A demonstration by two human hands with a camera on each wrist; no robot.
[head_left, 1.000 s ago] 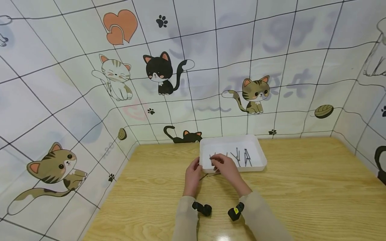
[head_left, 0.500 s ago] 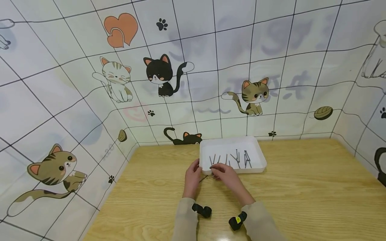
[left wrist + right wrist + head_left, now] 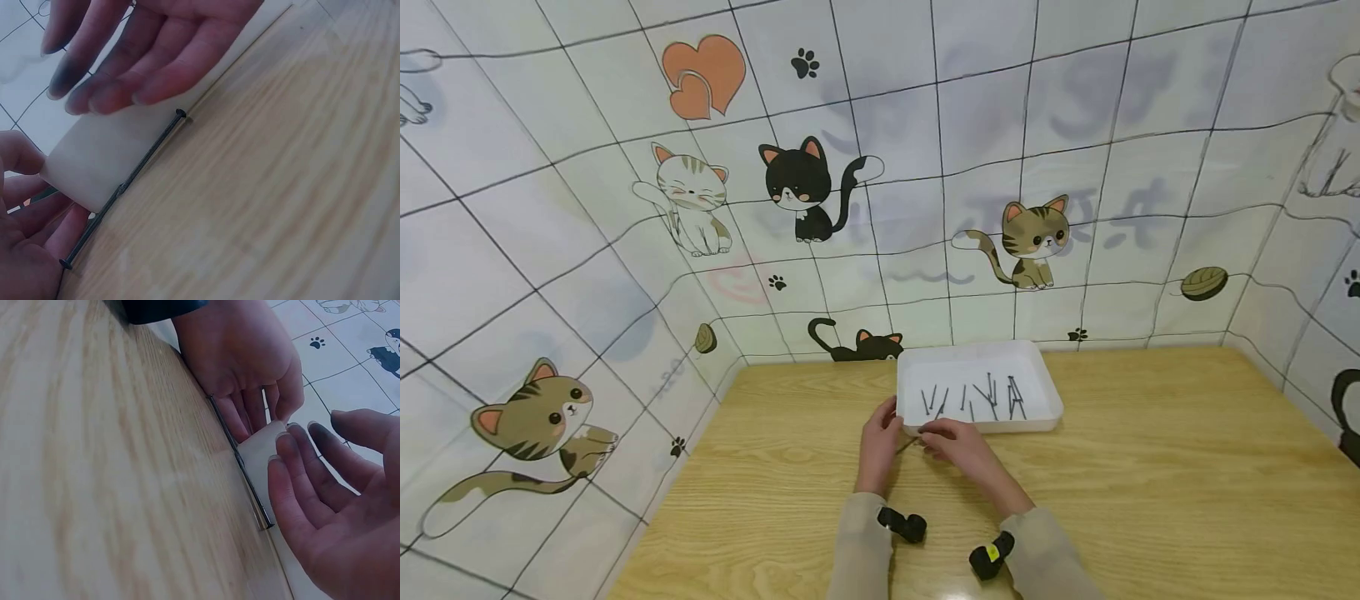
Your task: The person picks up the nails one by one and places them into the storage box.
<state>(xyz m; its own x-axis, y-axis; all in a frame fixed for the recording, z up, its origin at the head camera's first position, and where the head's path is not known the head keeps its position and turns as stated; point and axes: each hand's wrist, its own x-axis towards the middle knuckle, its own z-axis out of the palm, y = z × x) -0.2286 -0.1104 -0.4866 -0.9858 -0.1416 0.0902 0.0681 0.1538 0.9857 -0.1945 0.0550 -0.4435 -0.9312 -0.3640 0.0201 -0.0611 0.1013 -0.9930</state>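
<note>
In the head view my left hand (image 3: 878,446) grips the front left corner of a white tray (image 3: 1052,404), its thumb on one side and fingers on the other. Several dark nails (image 3: 1015,398) lie inside the tray. On the table before its front wall are two more nails (image 3: 150,153), nearly end to end in the left wrist view. My right hand (image 3: 958,450) hovers just in front of the tray, close to those nails. The right wrist view shows its fingers (image 3: 290,497) loosely bent, with nothing between them and dark smudges on some fingertips.
The wooden table (image 3: 1150,475) runs back to a wall (image 3: 917,208) covered with cat drawings and grid lines. The tray stands near that wall. Each wrist wears a small black camera, one of them on the right wrist (image 3: 992,556).
My right hand has come down and back from over the tray to its front side, uncovering more nails inside. My left hand keeps its grip on the corner.
</note>
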